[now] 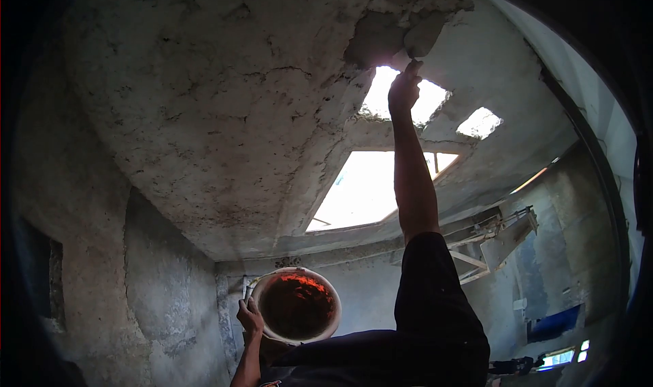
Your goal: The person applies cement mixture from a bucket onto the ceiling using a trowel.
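Observation:
My right hand [404,91] is raised high overhead, its fingers closed round the handle of a trowel [423,36]. The trowel's blade lies against or very near a patch of darker grey wet-looking plaster [374,39] on the rough surface above. Low in the view, my left hand [250,317] grips the left rim of a round bucket [335,304]. Dark material fills part of the bucket, and its inner wall shows orange-red where light falls. A thin pale tool or stick shows at the left hand's fingertips; its shape is unclear.
Bright openings [354,190] pierce the cracked plaster surface [204,108]. A wooden frame [476,258] stands out at the right, with a blue panel [554,324] below it. Rough grey walls [163,285] close in the left side. A dark curved edge runs down the far right.

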Available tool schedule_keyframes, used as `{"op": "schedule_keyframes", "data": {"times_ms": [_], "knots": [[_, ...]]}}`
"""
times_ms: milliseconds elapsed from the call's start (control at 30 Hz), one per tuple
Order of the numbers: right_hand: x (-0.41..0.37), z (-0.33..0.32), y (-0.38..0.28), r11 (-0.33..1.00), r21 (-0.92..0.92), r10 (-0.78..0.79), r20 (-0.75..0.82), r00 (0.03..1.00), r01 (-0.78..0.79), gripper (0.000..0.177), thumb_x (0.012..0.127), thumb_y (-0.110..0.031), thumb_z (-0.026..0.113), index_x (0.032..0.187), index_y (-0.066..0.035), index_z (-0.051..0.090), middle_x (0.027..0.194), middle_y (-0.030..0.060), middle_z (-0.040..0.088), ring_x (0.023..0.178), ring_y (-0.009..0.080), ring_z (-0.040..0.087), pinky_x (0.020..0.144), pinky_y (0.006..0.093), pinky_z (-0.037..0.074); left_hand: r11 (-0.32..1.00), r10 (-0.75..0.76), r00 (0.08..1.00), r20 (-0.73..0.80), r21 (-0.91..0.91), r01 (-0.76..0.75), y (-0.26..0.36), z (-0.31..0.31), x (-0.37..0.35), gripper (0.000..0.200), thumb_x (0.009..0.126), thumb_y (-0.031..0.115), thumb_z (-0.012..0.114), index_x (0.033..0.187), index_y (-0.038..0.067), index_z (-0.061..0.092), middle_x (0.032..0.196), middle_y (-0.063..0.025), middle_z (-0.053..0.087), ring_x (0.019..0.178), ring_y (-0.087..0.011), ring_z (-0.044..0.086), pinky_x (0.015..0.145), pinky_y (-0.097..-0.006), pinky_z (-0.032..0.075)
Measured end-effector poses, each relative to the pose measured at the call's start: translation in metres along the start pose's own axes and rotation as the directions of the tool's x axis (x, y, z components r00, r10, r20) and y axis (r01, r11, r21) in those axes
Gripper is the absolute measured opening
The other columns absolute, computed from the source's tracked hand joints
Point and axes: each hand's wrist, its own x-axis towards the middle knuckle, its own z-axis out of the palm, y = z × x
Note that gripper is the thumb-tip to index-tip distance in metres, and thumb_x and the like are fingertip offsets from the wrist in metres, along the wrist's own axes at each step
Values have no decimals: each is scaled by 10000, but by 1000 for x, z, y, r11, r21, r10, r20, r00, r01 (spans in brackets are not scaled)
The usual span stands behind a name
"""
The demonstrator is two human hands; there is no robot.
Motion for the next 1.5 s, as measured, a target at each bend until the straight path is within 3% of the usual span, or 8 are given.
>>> {"op": "schedule_keyframes", "data": {"times_ms": [467, 667, 733, 867, 1033, 1067, 1133, 1500], "knots": [[-16, 0, 15, 999, -31, 24, 27, 999, -23, 488, 838, -179, 437, 1265, -57, 234, 846, 216, 543, 573, 314, 608, 480, 364, 523, 998, 58, 997, -42, 18, -57, 7, -6, -2, 311, 866, 271, 478, 759, -21, 480, 662, -247, 550, 659, -429, 546, 545, -472, 402], [-30, -6, 28, 978, 186, -44, -239, 970, 90, 364, 806, -157, 457, 1149, -46, 410, 905, 189, 567, 751, 368, 569, 667, 456, 474, 998, 54, 998, -41, 45, -52, 6, -4, -2, 310, 866, 272, 474, 783, -26, 487, 682, -250, 556, 674, -431, 545, 557, -472, 404], [-15, -15, 26, 954, 300, 55, -79, 995, -29, 393, 802, -151, 471, 1176, -60, 395, 1031, 203, 532, 774, 360, 561, 667, 458, 475, 998, 54, 997, -50, 44, -52, -1, -1, 0, 311, 867, 273, 473, 782, -26, 484, 686, -252, 556, 682, -433, 544, 565, -474, 403], [14, 8, 33, 936, 125, -257, -400, 880, 330, 464, 817, -194, 494, 1241, -73, 350, 946, 177, 565, 712, 349, 568, 654, 464, 484, 998, 52, 997, -50, 48, -49, 4, -2, -2, 313, 868, 274, 472, 778, -26, 473, 691, -257, 554, 698, -436, 542, 582, -478, 401], [20, 23, 43, 958, 162, -204, -188, 961, 235, 471, 848, -282, 463, 1257, -119, 295, 845, 214, 568, 697, 369, 589, 582, 461, 489, 1000, -4, 1000, -4, 27, 4, 7, -5, 0, 307, 864, 266, 477, 764, -24, 474, 686, -257, 551, 692, -434, 542, 576, -474, 399], [19, 15, 43, 951, 174, -226, -174, 958, 256, 455, 821, -175, 516, 1222, -33, 354, 1134, 205, 511, 735, 385, 590, 628, 462, 501, 1000, -3, 1000, -11, 11, 4, 6, -5, 0, 304, 862, 262, 478, 761, -24, 473, 684, -258, 549, 694, -437, 540, 577, -475, 399], [15, 4, 43, 960, 236, -129, -115, 985, 153, 442, 852, -258, 462, 1238, -127, 292, 788, 217, 564, 693, 379, 590, 587, 476, 485, 1000, -7, 1000, -15, -2, 7, 5, -3, -1, 301, 861, 258, 478, 758, -24, 472, 682, -259, 547, 697, -439, 538, 578, -475, 398], [-17, 9, 92, 982, 164, -77, -129, 989, 97, 408, 829, -229, 486, 1200, -101, 374, 739, 153, 572, 657, 303, 604, 559, 392, 502, 999, 25, 999, -39, 33, -24, 7, -5, 0, 290, 863, 240, 472, 753, -28, 465, 682, -267, 539, 699, -450, 527, 579, -488, 384]]}}
